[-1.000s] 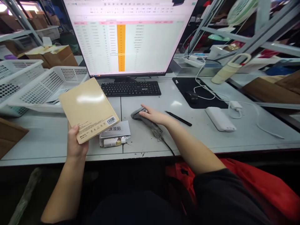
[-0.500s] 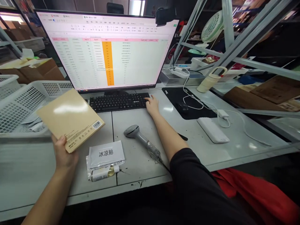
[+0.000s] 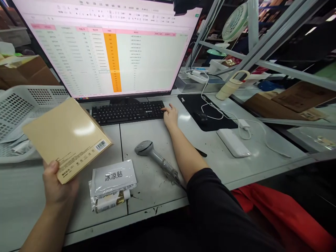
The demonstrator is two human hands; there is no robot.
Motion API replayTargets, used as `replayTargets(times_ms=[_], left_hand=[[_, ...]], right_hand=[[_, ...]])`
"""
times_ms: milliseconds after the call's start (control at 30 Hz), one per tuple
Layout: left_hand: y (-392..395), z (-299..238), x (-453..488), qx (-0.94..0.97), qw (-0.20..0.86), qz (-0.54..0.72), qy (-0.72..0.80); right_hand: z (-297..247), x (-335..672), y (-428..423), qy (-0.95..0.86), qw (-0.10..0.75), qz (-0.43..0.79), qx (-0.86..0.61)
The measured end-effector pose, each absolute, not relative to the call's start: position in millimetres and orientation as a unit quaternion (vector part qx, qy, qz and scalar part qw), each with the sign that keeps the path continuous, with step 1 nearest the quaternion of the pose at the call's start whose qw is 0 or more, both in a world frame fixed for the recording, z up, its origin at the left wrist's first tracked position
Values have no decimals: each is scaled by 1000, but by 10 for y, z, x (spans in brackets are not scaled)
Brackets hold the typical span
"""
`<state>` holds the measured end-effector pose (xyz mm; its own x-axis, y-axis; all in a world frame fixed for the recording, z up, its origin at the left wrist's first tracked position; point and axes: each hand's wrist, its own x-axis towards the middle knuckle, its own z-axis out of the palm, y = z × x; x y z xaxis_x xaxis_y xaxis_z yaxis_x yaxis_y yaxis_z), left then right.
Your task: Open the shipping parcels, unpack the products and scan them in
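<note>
My left hand grips a flat tan box by its lower corner, thumb on the face that carries a barcode and small print. The box is tilted above the table. My right hand rests at the right end of a black keyboard, with fingers extended over the keys and holding nothing. Between my arms lies a grey barcode scanner with clear wrapping round its handle. Left of it are a white sachet with Chinese print and a small tube in clear wrap.
A monitor with a spreadsheet stands behind the keyboard. At left is a white perforated basket with packets inside. To the right lie a black mouse pad, a white power bank, cables and a cream bottle. Metal shelf bars slant at far right.
My view has dipped and shifted slightly, so the monitor looks larger. The tan box and my left hand sit lower and further left. My right hand stays at the keyboard's right end.
</note>
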<state>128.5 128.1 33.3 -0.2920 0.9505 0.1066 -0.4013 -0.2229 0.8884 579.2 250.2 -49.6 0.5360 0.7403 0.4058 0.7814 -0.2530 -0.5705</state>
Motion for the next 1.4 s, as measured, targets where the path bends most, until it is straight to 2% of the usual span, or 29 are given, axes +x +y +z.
replayTargets(times_ms=[233,567,867,1100,1400], left_hand=[[1290,392,1297,354,467,709,391],[1280,355,1316,356,468,708,391],[1268,361,1321,357,473,698,402],[1294,313,1300,351,472,709,389],[1296,346,1306,350,474,716,374]], right_hand=[[-503,5788,2467,-457,379,-35,-804],[-485,5648,2503,-519,372,-27,-769],[-463,5544,2603,-564,297,-28,-770],[-453,5737,2546,-476,356,-60,-802],[-430,5746,2472,-475,346,-49,-808]])
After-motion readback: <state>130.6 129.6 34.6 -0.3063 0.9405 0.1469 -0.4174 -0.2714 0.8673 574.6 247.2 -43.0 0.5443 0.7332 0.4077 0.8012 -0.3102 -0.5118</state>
